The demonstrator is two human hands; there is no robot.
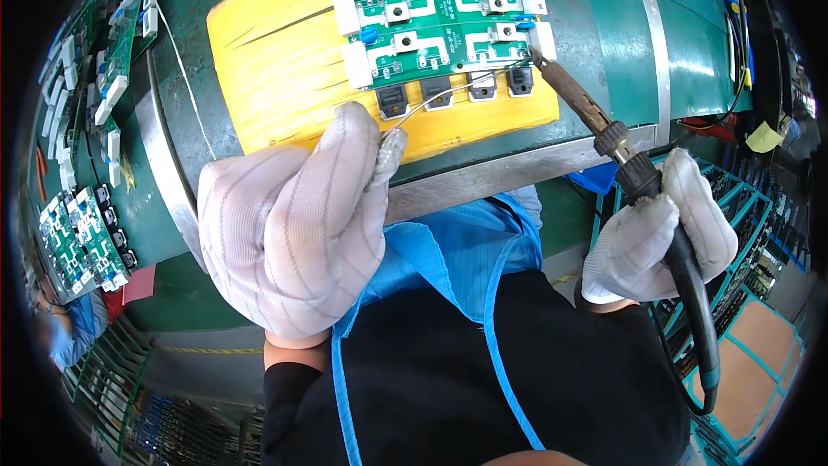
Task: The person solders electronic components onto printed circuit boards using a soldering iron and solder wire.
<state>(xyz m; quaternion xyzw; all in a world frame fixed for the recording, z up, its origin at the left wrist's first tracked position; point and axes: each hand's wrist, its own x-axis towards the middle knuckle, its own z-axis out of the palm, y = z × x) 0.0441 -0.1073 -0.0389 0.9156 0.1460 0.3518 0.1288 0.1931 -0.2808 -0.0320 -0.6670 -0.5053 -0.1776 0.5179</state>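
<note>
One yellow slab (276, 60) supports a white-cornered green circuit board (450, 30); left fingers (349, 134) pinch wire (426, 105), right fingers (700, 207) grip a soldering iron (636, 173).

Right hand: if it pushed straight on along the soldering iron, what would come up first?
Led by the soldering iron it grips, the right hand would likely meet the green circuit board first, near its lower right corner beside a white block; depth is unclear.

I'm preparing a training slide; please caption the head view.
Gloved left hand holds solder wire, right hand a soldering iron, their tips close together at a green circuit board.
</note>
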